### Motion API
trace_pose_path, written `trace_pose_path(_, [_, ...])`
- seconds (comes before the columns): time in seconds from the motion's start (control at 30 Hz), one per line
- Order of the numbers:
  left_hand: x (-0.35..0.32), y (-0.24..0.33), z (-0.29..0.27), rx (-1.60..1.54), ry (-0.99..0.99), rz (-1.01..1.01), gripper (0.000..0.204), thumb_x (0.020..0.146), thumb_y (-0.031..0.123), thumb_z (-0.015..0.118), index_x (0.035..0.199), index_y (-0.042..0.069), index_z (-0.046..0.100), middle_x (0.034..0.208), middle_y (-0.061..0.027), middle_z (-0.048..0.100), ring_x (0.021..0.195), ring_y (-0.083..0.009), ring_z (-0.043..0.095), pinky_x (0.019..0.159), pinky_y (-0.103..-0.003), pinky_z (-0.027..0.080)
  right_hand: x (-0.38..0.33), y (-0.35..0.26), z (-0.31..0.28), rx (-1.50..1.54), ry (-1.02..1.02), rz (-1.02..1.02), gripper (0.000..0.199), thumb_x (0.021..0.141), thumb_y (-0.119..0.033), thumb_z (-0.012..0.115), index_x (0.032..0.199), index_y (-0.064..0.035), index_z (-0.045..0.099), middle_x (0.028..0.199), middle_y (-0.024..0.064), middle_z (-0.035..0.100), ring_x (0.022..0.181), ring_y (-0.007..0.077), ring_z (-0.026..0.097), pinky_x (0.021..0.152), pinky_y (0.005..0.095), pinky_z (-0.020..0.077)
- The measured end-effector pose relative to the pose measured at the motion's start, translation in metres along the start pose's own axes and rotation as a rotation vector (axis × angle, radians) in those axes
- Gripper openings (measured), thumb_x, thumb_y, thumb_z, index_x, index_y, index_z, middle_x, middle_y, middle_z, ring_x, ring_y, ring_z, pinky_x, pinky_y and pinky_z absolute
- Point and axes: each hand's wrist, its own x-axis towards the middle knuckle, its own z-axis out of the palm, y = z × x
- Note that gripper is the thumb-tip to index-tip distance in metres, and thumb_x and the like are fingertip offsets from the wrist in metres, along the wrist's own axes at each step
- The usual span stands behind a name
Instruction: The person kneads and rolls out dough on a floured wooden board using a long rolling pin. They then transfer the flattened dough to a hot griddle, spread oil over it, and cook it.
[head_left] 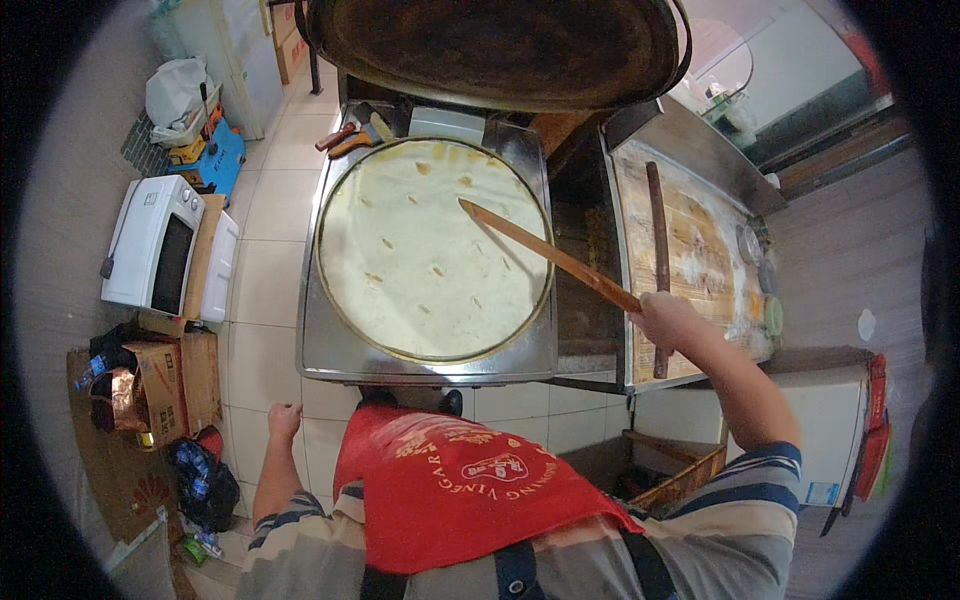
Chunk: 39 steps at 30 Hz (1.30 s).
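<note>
My right hand (670, 322) grips the thick end of a long, flat wooden stick (560, 258) with a tapered tip. The stick reaches left over a large round flatbread (430, 255), its tip above the upper middle; I cannot tell whether it touches. Pale and soft-looking, the flatbread fills a round griddle (325, 300) and has several small slits or browned spots. My left hand (285, 418) hangs low at my side, left of the griddle stand, fingers curled closed with nothing visible in them.
Beyond the griddle, its big dark round lid (490, 50) stands raised. Tools with wooden handles (355, 138) lie at the stand's far left corner. To the right, a floury wooden worktop (690, 250) carries a rolling pin (657, 270). A white microwave (155, 248) and cardboard boxes (165, 390) sit left.
</note>
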Motion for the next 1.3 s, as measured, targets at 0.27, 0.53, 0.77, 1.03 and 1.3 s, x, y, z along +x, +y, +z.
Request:
trace_pose_path(0.27, [0.037, 0.012, -0.003, -0.033, 0.06, 0.126, 0.039, 0.081, 0.036, 0.064, 0.077, -0.002, 0.071, 0.079, -0.0282, 0.066, 0.078, -0.0457, 0.065, 0.076, -0.052, 0.051, -0.047, 0.0, -0.032, -0.161, 0.123, -0.142, 0.033, 0.098, -0.034, 0.058, 0.094, -0.0014, 0.066, 0.087, 0.021, 0.071, 0.085, 0.0421, 0.069, 0.075, 0.052, 0.0548])
trace_pose_path(0.53, [0.037, 0.055, -0.017, -0.005, 0.009, 0.174, 0.035, 0.079, 0.031, 0.061, 0.076, -0.003, 0.069, 0.076, -0.0284, 0.064, 0.075, -0.047, 0.064, 0.071, -0.052, 0.051, -0.048, -0.009, 0.022, -0.033, -0.049, -0.12, 0.035, 0.099, -0.035, 0.056, 0.097, -0.0009, 0.063, 0.092, 0.0249, 0.069, 0.089, 0.0453, 0.067, 0.079, 0.054, 0.0527])
trace_pose_path(0.77, [0.077, 0.005, -0.055, 0.168, -0.06, 0.18, 0.033, 0.086, 0.032, 0.063, 0.094, 0.002, 0.074, 0.089, -0.0254, 0.07, 0.08, -0.0439, 0.067, 0.074, -0.051, 0.051, -0.074, 0.009, 0.039, 0.201, 0.109, 0.007, 0.04, 0.096, -0.043, 0.06, 0.094, -0.0032, 0.065, 0.087, 0.023, 0.069, 0.086, 0.0447, 0.067, 0.075, 0.054, 0.0519])
trace_pose_path(1.03, [0.017, 0.227, -0.076, 0.331, 0.237, 0.752, 0.035, 0.095, 0.028, 0.061, 0.124, 0.009, 0.068, 0.109, -0.0211, 0.07, 0.098, -0.039, 0.066, 0.087, -0.048, 0.051, -0.016, 0.039, 0.216, 0.852, 0.485, 0.331, 0.056, 0.085, -0.048, 0.078, 0.113, -0.0026, 0.061, 0.087, 0.0185, 0.069, 0.079, 0.0332, 0.069, 0.075, 0.0434, 0.0536])
trace_pose_path(1.3, [-0.088, 0.374, 0.058, 0.8, -0.104, 1.163, 0.059, 0.097, 0.047, 0.057, 0.136, 0.003, 0.057, 0.15, -0.02, 0.046, 0.144, -0.0382, 0.036, 0.116, -0.059, 0.026, 0.243, 0.032, 0.243, 1.257, 0.702, 0.235, 0.051, 0.093, -0.048, 0.067, 0.114, -0.0017, 0.067, 0.1, 0.0199, 0.071, 0.095, 0.0323, 0.07, 0.083, 0.0413, 0.0529])
